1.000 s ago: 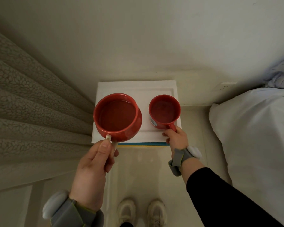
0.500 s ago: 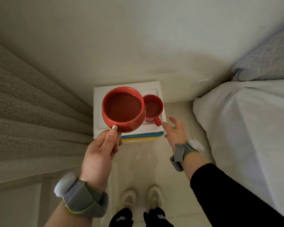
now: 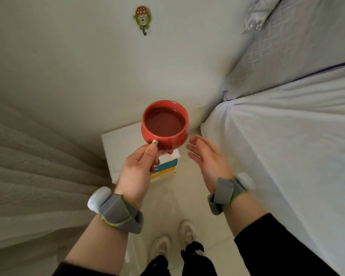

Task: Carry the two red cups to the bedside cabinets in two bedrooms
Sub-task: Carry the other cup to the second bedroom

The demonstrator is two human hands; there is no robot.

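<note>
Red cup (image 3: 165,124), full, mid-frame above the white bedside cabinet (image 3: 120,148); left hand (image 3: 136,172) pinches its handle from below. Right hand (image 3: 207,158), fingers spread and empty, is just right of it. A red sliver beneath, possibly the second cup, mostly hidden.

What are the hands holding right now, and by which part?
The left hand grips a red cup by its handle, thumb on top. The right hand is open and holds nothing.
</note>
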